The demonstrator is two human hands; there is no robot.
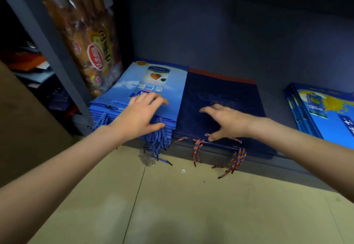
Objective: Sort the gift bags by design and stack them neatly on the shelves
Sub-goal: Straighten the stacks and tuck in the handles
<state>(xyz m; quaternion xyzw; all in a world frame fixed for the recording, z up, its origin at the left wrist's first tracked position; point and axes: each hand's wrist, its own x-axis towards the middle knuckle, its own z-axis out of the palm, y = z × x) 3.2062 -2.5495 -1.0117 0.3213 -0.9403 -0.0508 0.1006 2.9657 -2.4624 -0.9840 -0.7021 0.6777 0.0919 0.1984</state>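
On the bottom shelf (249, 164) lie three piles of flat gift bags. A light-blue stack (162, 82) printed with a can sits at the left, its blue cord handles hanging over the shelf edge. My left hand (141, 113) rests on its front part with fingers spread. Beside it lies a dark navy stack (220, 94) with an orange top band and multicoloured cords. My right hand (226, 121) hovers over or touches its front edge, fingers relaxed, thumb near a cord. A bright-blue stack (325, 113) with yellow print lies at the right.
A clear plastic pack of snacks (86, 38) leans upright against the grey shelf post (46, 38) left of the light-blue stack. More bags and papers lie in the dark bay at far left (32, 65). Beige floor tiles (191, 205) run below the shelf.
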